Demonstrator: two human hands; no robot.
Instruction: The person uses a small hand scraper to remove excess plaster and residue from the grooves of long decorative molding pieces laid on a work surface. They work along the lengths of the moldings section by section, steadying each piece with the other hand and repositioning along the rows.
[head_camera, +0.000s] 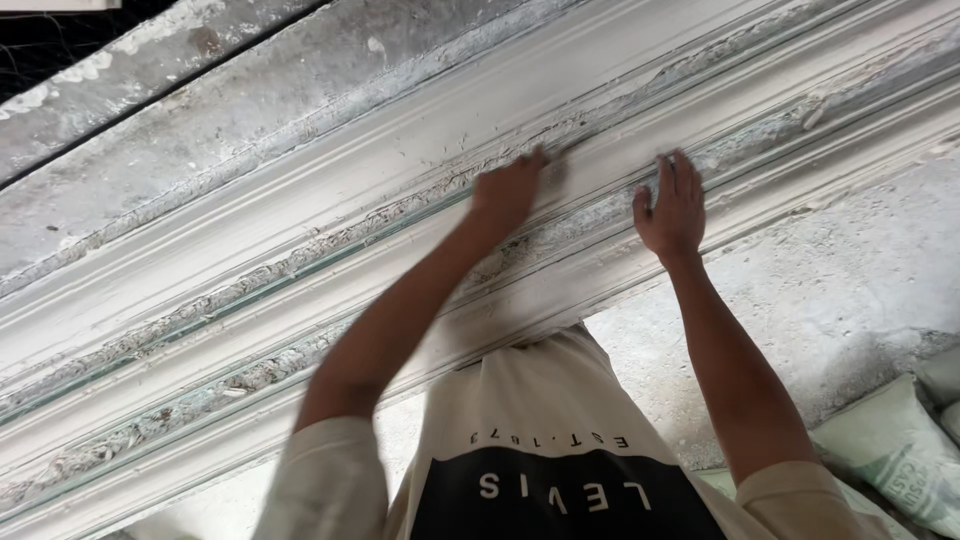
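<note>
Dusty concrete floor beneath long white plaster moulding running lower-left to upper-right; left hand curled, fingertips pressing its central groove, right hand spread flat just alongside.

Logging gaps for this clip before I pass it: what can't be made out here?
- Head view: whether the left hand holds a tool; motion blur smears its fingers, so its grip is unreadable.
- Head view: the right hand lies flat on the long white moulding; its palm side is hidden.
- Head view: the moulding's ends are cut off by the frame edges.
- Head view: the pale sacks are cut by the right edge.
</note>
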